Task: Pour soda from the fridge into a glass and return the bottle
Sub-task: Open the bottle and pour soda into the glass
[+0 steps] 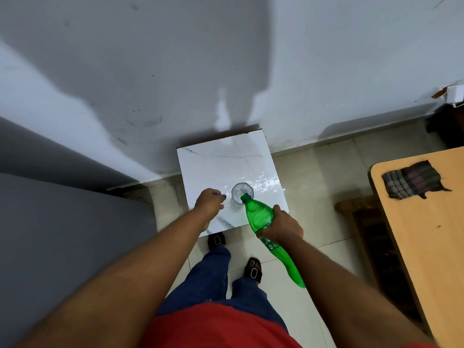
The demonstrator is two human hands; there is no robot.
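Note:
A green plastic soda bottle is tilted, its open neck with a blue ring over the rim of a clear glass. My right hand grips the bottle around its middle. The glass stands on a small white marble-topped table. My left hand rests on the tabletop just left of the glass, its fingers closed on something small and blue, probably the bottle cap. How much soda the glass holds cannot be made out.
A grey fridge stands at the left. A wooden table with a checked cloth is at the right, a wooden bench below it. The wall is close behind the small table. My feet in sandals stand on pale floor tiles.

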